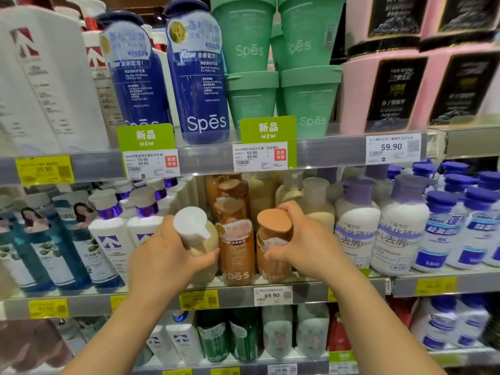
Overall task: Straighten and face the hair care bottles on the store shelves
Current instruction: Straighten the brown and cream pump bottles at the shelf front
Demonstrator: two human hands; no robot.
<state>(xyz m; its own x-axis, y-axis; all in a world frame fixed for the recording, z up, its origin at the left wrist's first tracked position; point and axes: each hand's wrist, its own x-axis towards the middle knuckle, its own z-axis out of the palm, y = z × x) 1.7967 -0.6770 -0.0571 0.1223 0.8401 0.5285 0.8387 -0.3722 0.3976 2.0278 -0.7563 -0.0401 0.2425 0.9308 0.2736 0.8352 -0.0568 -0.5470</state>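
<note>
On the middle shelf [238,295], my left hand [165,255] grips a beige bottle with a white cap [193,226], tilted a little toward the right. My right hand [305,239] wraps around an orange-brown Spes bottle with a flat orange cap [273,239] at the shelf front. Between the two stands another orange-brown Spes bottle [236,244], upright, label forward. More brown and beige bottles line up behind them.
White bottles with purple collars [113,234] stand left of my hands, white and purple-capped bottles [357,226] right. The upper shelf holds blue Spes bottles [200,77], green Spes tubes [249,50] and pink tubs [378,90]. Price tags line the shelf edges.
</note>
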